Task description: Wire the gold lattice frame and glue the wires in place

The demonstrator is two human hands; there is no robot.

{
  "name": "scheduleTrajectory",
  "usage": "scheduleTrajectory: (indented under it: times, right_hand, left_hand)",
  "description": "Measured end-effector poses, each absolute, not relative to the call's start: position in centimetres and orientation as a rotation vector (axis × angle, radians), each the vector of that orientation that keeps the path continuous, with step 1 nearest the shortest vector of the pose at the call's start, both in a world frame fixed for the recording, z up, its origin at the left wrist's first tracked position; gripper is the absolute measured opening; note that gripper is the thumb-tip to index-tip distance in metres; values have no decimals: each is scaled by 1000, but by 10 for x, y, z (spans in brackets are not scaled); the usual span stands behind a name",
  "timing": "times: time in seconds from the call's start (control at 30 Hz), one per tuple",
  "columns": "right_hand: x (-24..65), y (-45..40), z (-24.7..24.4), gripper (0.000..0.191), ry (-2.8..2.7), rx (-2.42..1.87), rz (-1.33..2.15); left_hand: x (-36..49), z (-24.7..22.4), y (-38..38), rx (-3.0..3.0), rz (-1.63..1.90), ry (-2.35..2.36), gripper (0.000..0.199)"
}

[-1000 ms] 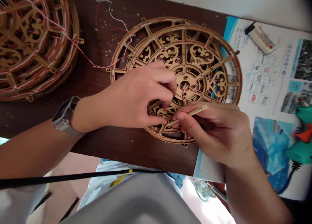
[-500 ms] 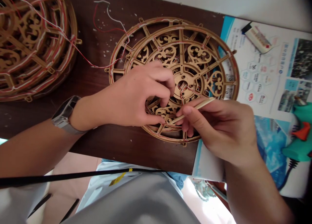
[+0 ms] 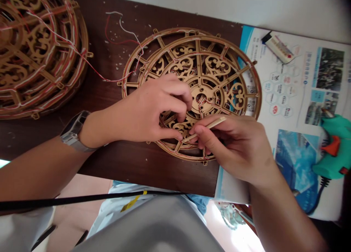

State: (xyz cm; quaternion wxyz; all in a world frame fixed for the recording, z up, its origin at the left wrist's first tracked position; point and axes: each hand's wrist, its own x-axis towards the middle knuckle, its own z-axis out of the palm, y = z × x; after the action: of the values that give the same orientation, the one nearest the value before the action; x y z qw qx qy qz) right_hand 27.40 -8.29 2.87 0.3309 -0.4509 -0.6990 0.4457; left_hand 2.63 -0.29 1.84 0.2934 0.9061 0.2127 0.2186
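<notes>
A round tan openwork frame [image 3: 204, 44] with scrolled ornaments lies on the dark table, red and white wires running along its rings. My right hand [image 3: 238, 146] pinches a thin pale wooden stick [image 3: 216, 123] between thumb and fingers. The stick slants down left, its tip at the frame's near ring. Over the frame's left side, my left hand [image 3: 161, 109] has curled fingers spread apart from the thumb. That thumb touches the ring and wires right beside the stick's tip. What the left fingertips touch underneath is hidden.
Several similar wired frames [image 3: 49, 76] are stacked at the left. A red and white wire [image 3: 95, 73] links them to the frame. On the right, a printed sheet [image 3: 296, 76] carries a small white box [image 3: 279, 49] and a teal glue gun [image 3: 336, 146] with a cord.
The view has shifted slightly. My right hand and the stick have moved a little left, closer to my left thumb. My left hand keeps nearly the same pose on the frame.
</notes>
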Motion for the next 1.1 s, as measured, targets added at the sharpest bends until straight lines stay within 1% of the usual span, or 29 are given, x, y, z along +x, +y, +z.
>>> scheduleTrajectory:
  times: [0.17,0.37,0.63,0.8,1.1]
  right_hand:
    - [275,-81,28,19,-1892,-1103,1104]
    - [274,-80,30,23,-1888,-1133,1099]
    - [275,-82,29,26,-1699,-1191,1323]
    - [274,-81,30,27,-1800,-1182,1251]
    - [275,-81,28,22,-1843,-1119,1172]
  left_hand:
    - [27,18,-2,2401,571,566,22]
    - [27,19,-1,2417,562,553,25]
    - [26,20,-2,2429,569,560,21]
    - [29,21,-5,2435,583,596,20]
    - [34,18,-6,2479,660,577,24]
